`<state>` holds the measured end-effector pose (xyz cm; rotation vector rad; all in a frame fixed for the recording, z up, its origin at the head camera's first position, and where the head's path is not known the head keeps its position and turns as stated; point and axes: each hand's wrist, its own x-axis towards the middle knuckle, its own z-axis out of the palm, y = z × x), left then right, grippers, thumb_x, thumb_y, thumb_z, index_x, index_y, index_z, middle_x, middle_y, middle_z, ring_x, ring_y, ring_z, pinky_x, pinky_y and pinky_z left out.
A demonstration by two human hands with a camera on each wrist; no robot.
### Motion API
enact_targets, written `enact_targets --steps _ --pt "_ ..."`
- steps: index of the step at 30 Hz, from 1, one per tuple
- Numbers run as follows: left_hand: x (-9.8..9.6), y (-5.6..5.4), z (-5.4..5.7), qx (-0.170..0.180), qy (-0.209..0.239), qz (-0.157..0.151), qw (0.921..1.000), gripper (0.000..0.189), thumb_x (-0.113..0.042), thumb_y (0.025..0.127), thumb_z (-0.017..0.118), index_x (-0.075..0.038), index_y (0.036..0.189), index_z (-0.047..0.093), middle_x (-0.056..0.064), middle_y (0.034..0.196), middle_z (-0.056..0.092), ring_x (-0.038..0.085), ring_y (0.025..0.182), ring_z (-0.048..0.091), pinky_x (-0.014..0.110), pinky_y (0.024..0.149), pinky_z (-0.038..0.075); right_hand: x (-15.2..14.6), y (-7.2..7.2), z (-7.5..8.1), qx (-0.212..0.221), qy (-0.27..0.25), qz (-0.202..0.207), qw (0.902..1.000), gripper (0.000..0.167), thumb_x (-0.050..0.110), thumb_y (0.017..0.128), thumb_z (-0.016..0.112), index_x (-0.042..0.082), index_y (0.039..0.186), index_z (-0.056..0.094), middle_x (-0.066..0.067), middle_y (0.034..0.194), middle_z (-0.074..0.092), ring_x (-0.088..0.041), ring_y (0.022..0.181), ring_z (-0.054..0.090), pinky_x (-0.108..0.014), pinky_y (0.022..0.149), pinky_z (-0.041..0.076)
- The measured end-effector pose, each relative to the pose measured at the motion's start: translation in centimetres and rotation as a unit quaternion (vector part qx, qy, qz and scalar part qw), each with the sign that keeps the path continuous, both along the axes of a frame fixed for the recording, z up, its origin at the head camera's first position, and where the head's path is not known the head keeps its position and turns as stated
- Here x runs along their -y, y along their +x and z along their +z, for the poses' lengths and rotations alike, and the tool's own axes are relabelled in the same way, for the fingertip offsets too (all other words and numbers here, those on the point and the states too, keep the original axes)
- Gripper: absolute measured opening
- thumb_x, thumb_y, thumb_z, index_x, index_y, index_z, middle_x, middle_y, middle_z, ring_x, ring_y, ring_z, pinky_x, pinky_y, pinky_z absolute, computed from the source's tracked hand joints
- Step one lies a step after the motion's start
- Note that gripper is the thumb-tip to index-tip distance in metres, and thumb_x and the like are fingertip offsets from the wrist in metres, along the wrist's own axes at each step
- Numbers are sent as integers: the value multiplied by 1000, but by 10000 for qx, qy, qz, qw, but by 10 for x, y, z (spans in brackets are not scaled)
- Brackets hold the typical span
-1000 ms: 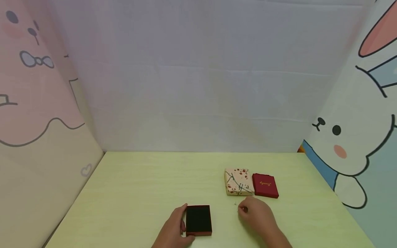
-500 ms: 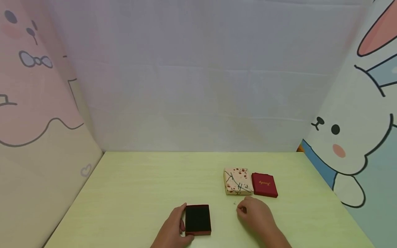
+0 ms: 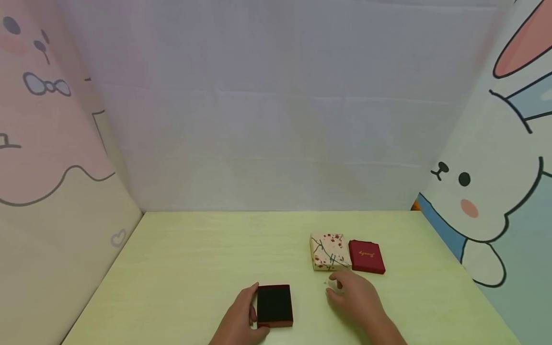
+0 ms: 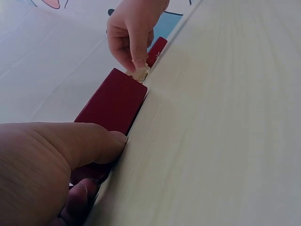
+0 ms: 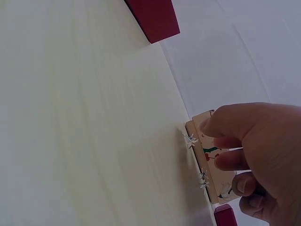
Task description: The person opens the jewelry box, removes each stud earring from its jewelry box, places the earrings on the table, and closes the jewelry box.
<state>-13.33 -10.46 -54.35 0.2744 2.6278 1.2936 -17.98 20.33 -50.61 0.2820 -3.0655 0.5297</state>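
Observation:
My left hand (image 3: 239, 316) grips the left side of a dark red jewelry box base (image 3: 275, 305) with a black top face; in the left wrist view the thumb lies along its red wall (image 4: 113, 103). My right hand (image 3: 355, 294) hovers low over the table to the right, thumb and index finger apart, nothing seen between them. Small silvery star-shaped pieces (image 5: 203, 178), perhaps earrings, lie by this hand in the right wrist view; in the head view they are a tiny speck (image 3: 325, 282). Just beyond the fingers stands a cream floral box (image 3: 330, 251).
A flat red lid (image 3: 366, 256) with gold lettering lies right beside the floral box. The pale yellow-green tabletop (image 3: 194, 258) ends at a white cloth backdrop (image 3: 276, 120), with cartoon-printed side panels (image 3: 487, 191) left and right.
The right thumb and index finger, earlier brought together, have spread apart. The left hand still holds the jewelry box base in the same place. The head view has shifted very slightly.

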Motion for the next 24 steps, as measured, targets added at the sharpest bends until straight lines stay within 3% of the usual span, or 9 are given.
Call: enact_targets --steps 11,24 --pt "0 0 0 72 38 24 10000 97 -25 77 91 2 154 38 0 95 48 10 73 49 27 64 41 0 -1 -5 -102 -119 -34 9999 24 30 84 85 19 99 71 8 80 54 -10 70 49 -35 66 48" --pt "0 0 0 53 -18 42 10000 97 -26 77 91 2 154 38 0 94 49 10 73 49 27 64 42 -1 0 -1 64 -191 -84 9998 28 32 84 85 18 103 71 8 81 56 -12 71 50 -36 68 49"
